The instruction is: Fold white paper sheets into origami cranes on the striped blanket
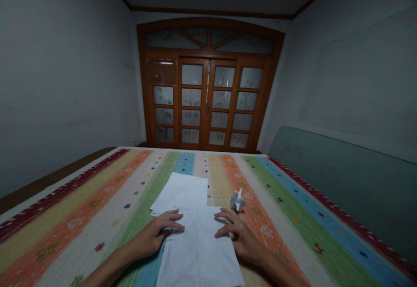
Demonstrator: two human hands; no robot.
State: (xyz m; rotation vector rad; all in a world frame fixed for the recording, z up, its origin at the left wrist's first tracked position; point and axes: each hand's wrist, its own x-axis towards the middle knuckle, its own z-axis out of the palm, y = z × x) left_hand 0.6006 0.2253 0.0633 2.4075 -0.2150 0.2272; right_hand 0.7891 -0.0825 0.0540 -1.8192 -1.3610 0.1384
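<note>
A white sheet of paper [200,248] with faint creases lies flat in front of me, its near end cut off by the bottom of the view. My left hand [164,228] rests on its left edge, fingers stretched and spread. On the opposite edge lies my right hand [236,232], fingers apart and touching the paper. Beyond the sheet, a stack of white paper [184,189] sits partly under its far end. Just past my right hand stands a small folded paper figure [237,201], grey and white with a pointed tip.
A striped, patterned tablecloth [130,191] covers the table. Along the right side rises a grey-green panel [342,169]. Wooden doors with glass panes [208,100] stand at the far end, between pale walls.
</note>
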